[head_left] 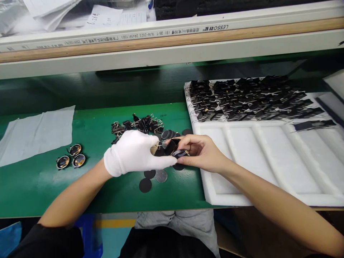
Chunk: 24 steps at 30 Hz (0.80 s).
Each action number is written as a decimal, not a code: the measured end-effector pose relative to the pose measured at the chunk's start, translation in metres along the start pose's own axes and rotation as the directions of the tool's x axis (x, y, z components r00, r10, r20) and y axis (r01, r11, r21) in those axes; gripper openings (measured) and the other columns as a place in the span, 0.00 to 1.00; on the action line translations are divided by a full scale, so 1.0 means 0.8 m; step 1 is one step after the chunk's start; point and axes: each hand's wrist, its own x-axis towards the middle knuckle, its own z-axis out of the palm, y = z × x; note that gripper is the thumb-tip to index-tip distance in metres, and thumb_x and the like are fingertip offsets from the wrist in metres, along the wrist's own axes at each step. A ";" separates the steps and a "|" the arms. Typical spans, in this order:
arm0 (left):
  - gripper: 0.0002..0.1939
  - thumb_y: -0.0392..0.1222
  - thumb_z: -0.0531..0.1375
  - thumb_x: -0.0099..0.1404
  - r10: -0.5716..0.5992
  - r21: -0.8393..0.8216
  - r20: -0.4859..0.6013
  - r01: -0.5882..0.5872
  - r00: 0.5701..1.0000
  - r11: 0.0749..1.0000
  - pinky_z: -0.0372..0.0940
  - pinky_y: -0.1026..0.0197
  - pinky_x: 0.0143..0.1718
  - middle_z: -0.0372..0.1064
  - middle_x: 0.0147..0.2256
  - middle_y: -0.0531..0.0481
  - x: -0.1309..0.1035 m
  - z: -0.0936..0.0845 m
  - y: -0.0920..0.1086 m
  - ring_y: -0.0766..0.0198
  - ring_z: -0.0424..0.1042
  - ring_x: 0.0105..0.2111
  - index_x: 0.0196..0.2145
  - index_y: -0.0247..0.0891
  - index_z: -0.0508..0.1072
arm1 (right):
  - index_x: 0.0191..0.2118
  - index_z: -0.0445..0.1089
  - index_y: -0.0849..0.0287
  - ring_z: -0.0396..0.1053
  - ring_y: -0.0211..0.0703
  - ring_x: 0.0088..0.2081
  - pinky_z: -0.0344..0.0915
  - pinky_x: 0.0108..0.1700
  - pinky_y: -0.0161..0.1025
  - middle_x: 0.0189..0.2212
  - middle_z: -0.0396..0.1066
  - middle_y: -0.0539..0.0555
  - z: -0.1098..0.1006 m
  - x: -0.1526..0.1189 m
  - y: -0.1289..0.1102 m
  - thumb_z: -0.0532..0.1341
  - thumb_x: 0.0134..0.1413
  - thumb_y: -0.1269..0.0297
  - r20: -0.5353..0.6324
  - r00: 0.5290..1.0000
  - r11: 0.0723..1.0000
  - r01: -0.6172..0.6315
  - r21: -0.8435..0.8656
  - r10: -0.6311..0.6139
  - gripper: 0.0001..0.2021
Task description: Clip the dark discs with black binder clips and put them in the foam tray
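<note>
My left hand (137, 152), in a white glove, is closed on a black binder clip (172, 145) by its wire handles. My bare right hand (200, 152) pinches a small dark round piece with a shiny rim (181, 153) against the clip; the fingers partly hide where the two meet. Beneath and around both hands lie several black discs (145, 185) and a greyish disc (161, 176) on the green table (107, 193). Just behind my left hand is a pile of black binder clips (145, 123).
At the right stands a white foam tray (228, 143), its back part filled with rows of clipped black pieces (249, 98). Three round amber-lensed pieces (79, 160) and a white cloth (37, 132) lie left. A shelf edge (161, 53) crosses behind.
</note>
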 end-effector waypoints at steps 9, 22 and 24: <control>0.32 0.70 0.57 0.60 0.109 0.056 0.008 -0.110 0.994 0.992 0.46 0.61 0.22 0.59 0.13 0.53 -0.004 0.004 -0.005 0.67 0.59 0.15 0.15 0.39 0.63 | 0.32 0.76 0.56 0.79 0.52 0.50 0.76 0.54 0.48 0.47 0.81 0.58 0.005 -0.003 -0.002 0.77 0.44 0.63 0.010 0.999 0.998 -0.039 -0.049 0.039 0.12; 0.28 0.64 0.58 0.59 0.064 0.081 -0.014 -0.063 0.998 0.995 0.46 0.61 0.21 0.56 0.12 0.53 -0.007 0.005 0.004 0.66 0.58 0.14 0.15 0.40 0.61 | 0.33 0.75 0.56 0.79 0.54 0.49 0.78 0.46 0.48 0.52 0.79 0.60 -0.008 -0.001 -0.006 0.78 0.43 0.60 0.084 0.993 0.996 -0.087 -0.025 0.089 0.14; 0.26 0.60 0.57 0.60 0.030 0.039 -0.067 -0.028 0.997 0.999 0.46 0.61 0.21 0.55 0.12 0.54 -0.004 0.006 0.002 0.68 0.56 0.14 0.15 0.40 0.59 | 0.33 0.74 0.55 0.79 0.52 0.47 0.77 0.44 0.47 0.56 0.76 0.60 -0.007 -0.001 -0.006 0.78 0.43 0.57 0.004 0.999 0.999 -0.044 0.014 0.044 0.16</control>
